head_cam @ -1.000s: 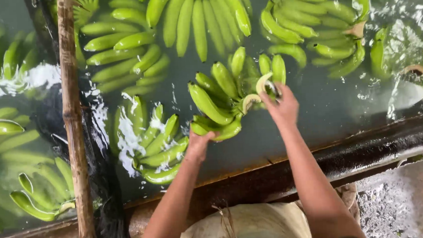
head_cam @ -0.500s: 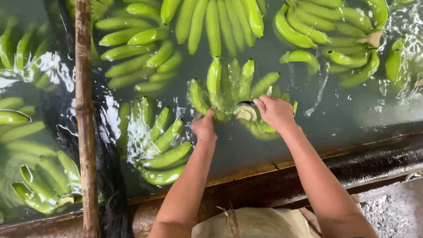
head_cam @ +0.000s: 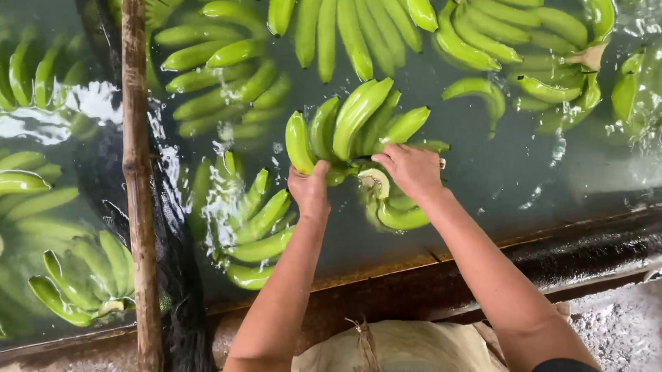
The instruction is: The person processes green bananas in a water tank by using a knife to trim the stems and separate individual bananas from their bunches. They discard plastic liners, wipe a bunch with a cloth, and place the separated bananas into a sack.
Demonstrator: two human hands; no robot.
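Bananas, a green bunch half out of the water, sit between a worker's two hands at the near side of a wash tank. The left hand is clenched on the bunch's lower left edge; the right hand grips the stalk end, beside the pale cut face of the crown. A smaller cluster lies just under the right wrist. The bunch looks heavy and stiff, its skins wet and likely slippery, and the fruit could bruise or snap off if pulled singly, so the thick crown seems the safest hold. Other bunches float around it, and a wooden pole crosses the tank on the left.
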